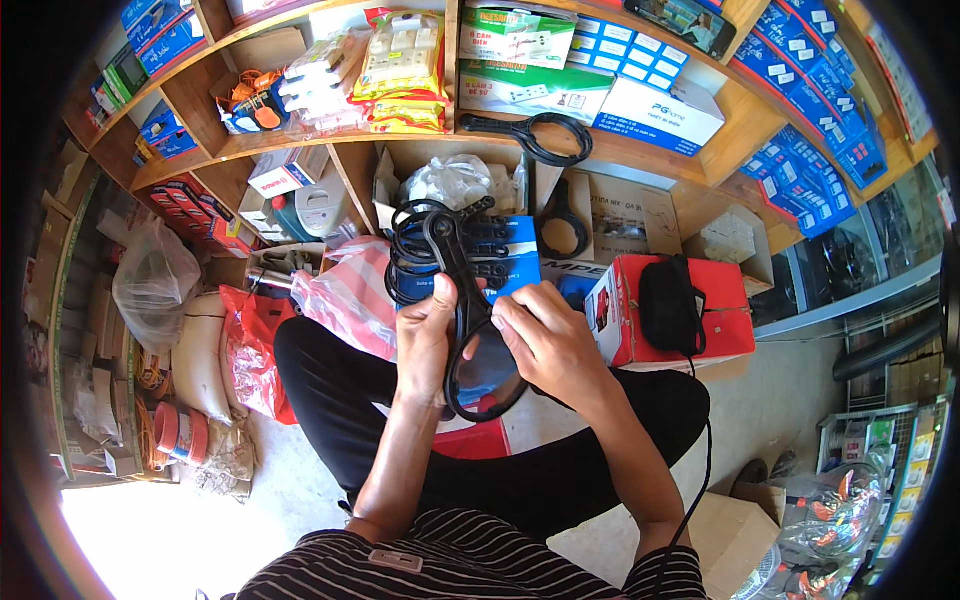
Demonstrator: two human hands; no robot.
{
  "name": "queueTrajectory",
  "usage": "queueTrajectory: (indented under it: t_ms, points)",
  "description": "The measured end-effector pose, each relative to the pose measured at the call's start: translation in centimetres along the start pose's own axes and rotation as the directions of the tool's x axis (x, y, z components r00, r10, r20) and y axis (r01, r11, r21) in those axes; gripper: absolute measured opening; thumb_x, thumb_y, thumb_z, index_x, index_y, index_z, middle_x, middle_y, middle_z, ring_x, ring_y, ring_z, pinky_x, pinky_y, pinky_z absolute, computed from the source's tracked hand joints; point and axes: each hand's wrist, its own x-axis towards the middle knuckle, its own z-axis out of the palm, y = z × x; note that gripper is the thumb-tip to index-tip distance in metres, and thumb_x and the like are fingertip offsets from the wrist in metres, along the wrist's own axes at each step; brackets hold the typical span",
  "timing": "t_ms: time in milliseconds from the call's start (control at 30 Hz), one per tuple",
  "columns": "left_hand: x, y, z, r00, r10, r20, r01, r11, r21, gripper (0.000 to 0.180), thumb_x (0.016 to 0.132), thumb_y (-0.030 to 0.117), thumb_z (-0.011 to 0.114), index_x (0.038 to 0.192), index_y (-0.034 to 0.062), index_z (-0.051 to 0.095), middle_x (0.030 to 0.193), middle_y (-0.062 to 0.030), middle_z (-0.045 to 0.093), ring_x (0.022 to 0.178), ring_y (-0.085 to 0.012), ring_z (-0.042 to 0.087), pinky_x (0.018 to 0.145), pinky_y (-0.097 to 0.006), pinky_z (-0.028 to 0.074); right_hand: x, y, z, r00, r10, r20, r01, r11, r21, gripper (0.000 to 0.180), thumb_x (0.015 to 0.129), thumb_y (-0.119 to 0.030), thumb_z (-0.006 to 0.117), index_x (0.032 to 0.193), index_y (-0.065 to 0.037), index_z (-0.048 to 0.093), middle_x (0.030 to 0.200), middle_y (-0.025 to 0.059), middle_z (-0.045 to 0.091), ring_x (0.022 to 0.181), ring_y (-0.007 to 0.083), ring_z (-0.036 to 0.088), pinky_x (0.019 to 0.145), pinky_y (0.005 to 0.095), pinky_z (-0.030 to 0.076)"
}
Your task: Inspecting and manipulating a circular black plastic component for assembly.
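I hold a black ring-headed wrench (449,243) upright over my lap, its handle pointing away and its large ring toward me. My left hand (428,335) is closed round the lower handle, thumb on top. With bent fingers, my right hand (550,340) pinches the right side of the ring; its fingertips are partly hidden. Just beyond, several more black ring-and-handle pieces (403,250) lie on a blue box (525,245). A similar black wrench (563,225) leans against a carton, and another black ring tool (553,140) hangs over the shelf edge.
A red box (715,335) with a black pouch (672,308) and cable stands to the right. Wooden shelves (400,137) of packaged goods curve across the far side. Plastic bags (245,350) and a sack (203,355) are at left; a cardboard carton (735,540) is near right.
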Motion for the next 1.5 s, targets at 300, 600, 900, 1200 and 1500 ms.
queueTrajectory:
  t_ms: [300, 600, 900, 1200, 1500]
  points:
    - [0.3, 0.2, -0.7, 0.978, -0.183, 0.105, 0.173, 0.980, 0.094, 0.059, 0.105, 0.056, 0.053, 0.092, 0.0027, 0.075, 0.053, 0.0003, 0.055, 0.041, -0.0053, 0.045, 0.039, -0.023, 0.028, 0.2, -0.1, 0.8, 0.994, -0.009, -0.112, 0.011, 1.000, 0.021, 0.021, 0.085, 0.000, 0.074, 0.105, -0.002, 0.066, 0.092, 0.0087, 0.059, 0.084, 0.0287, 0.062, 0.068, 0.0383, 0.054]
    - [-0.4, -1.1, 0.8, 0.959, -0.120, 0.257, 0.088, 0.987, 0.136, 0.058, 0.109, 0.049, 0.048, 0.101, -0.0010, 0.076, 0.056, -0.0006, 0.057, 0.044, -0.0041, 0.046, 0.045, -0.023, 0.032, 1.3, 2.1, -2.5, 0.916, 0.055, -0.398, -0.125, 0.980, -0.152, 0.010, 0.091, 0.003, 0.070, 0.099, 0.000, 0.066, 0.094, 0.0129, 0.064, 0.086, 0.0318, 0.064, 0.075, 0.0397, 0.051]
    - [2.0, -0.5, -1.5, 0.982, -0.010, 0.187, 0.022, 0.998, -0.062, 0.064, 0.111, 0.052, 0.038, 0.118, -0.0054, 0.067, 0.097, -0.0117, 0.073, 0.049, -0.0091, 0.057, 0.040, -0.020, 0.040, -0.8, 2.9, -4.3, 0.606, 0.517, -0.605, -0.279, 0.850, 0.446, 0.017, 0.105, -0.014, 0.064, 0.112, 0.001, 0.062, 0.096, 0.0008, 0.063, 0.086, 0.0065, 0.056, 0.078, 0.0210, 0.046]
    - [2.4, -0.7, -2.4, 0.977, -0.010, 0.215, 0.017, 0.999, -0.029, 0.063, 0.113, 0.046, 0.034, 0.121, -0.0092, 0.061, 0.101, -0.0199, 0.074, 0.046, -0.0130, 0.057, 0.039, -0.021, 0.040, -1.0, 2.0, -3.7, 0.757, 0.514, -0.404, -0.280, 0.813, 0.511, 0.016, 0.101, -0.007, 0.069, 0.113, 0.002, 0.065, 0.099, 0.0013, 0.064, 0.086, 0.0055, 0.056, 0.075, 0.0196, 0.045]
    - [2.4, -1.2, -2.4, 0.895, -0.069, 0.441, 0.046, 0.997, 0.062, 0.057, 0.114, 0.040, 0.038, 0.129, -0.0085, 0.063, 0.097, -0.0171, 0.075, 0.046, -0.0109, 0.056, 0.040, -0.019, 0.038, -0.3, 0.4, -1.1, 0.873, 0.405, -0.273, -0.252, 0.852, 0.458, 0.019, 0.092, 0.001, 0.076, 0.111, 0.003, 0.070, 0.107, 0.0096, 0.072, 0.094, 0.0138, 0.068, 0.083, 0.0274, 0.053]
